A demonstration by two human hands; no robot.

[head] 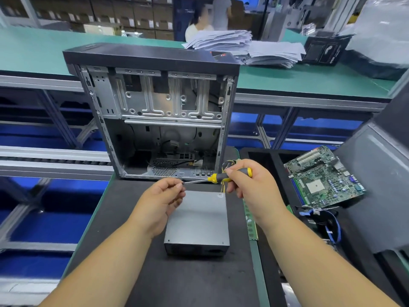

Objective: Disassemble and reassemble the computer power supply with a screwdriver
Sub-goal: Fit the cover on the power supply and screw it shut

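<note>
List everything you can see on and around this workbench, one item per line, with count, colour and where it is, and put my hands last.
power supply: one, grey metal box, on the dark mat in front of the case
computer case: one, black shell, bare silver inside, open, standing behind the power supply
screwdriver: one, yellow and grey handle, held above the power supply
motherboard: one, green, lying to the right
memory stick: one, green, right of the power supply
paper stacks: several, white, far bench
left hand: pinches at the screwdriver tip
right hand: grips the screwdriver handle

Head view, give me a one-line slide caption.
Right hand holds screwdriver, left hand at its tip, above power supply.
</note>
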